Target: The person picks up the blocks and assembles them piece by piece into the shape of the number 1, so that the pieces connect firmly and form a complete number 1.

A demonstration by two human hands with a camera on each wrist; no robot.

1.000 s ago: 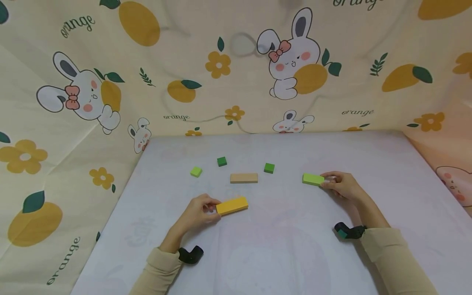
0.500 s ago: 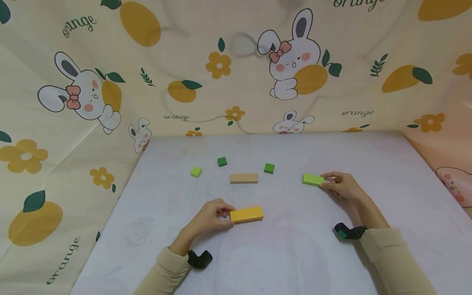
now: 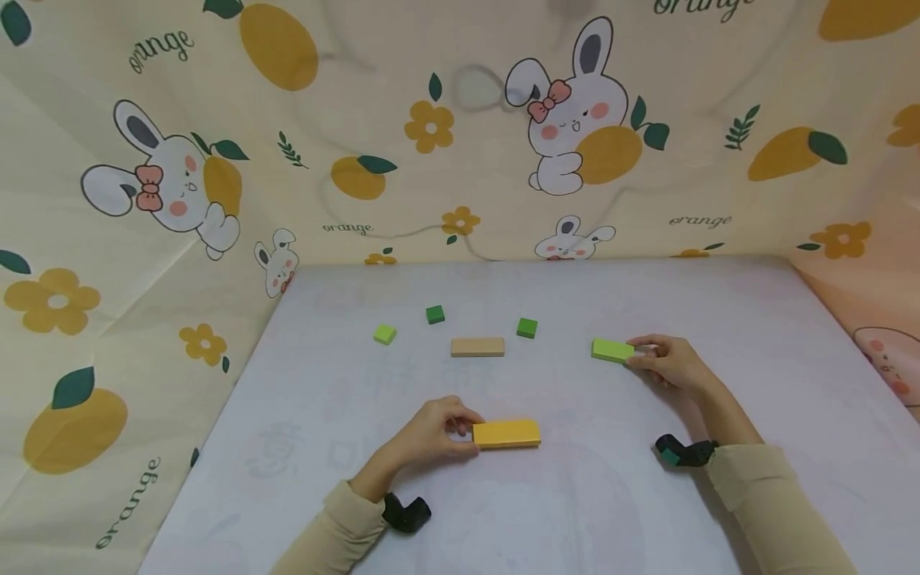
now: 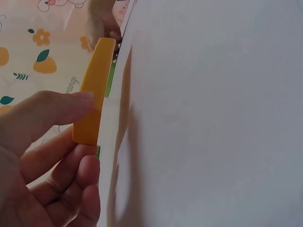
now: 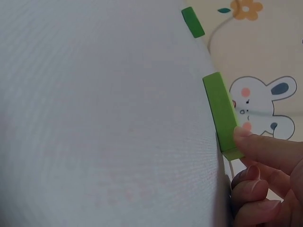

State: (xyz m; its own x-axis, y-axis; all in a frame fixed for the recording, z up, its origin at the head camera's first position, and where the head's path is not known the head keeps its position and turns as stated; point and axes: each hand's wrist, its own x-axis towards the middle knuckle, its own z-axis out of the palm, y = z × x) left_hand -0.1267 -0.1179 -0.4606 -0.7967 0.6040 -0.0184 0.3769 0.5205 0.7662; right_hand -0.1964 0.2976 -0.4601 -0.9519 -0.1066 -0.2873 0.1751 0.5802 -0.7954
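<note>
My left hand (image 3: 438,431) pinches the left end of a long yellow block (image 3: 506,434) between thumb and fingers. In the left wrist view the yellow block (image 4: 97,90) stands apart from its shadow on the table. Further right, my right hand (image 3: 670,361) pinches the right end of a light green block (image 3: 611,350). The right wrist view shows the thumb on the near end of this light green block (image 5: 220,111), which lies low at the table surface. A tan wooden block (image 3: 477,346) lies flat between the two hands, further back.
Behind the tan block lie two small dark green blocks (image 3: 434,315) and, to the left, a small light green block (image 3: 384,334). The white table (image 3: 561,511) meets a patterned cloth (image 3: 489,216) at its back and sides.
My left hand has carried the yellow block right and toward the front of the table, turning it more level across the view. The right hand and the light green block have stayed in place.
</note>
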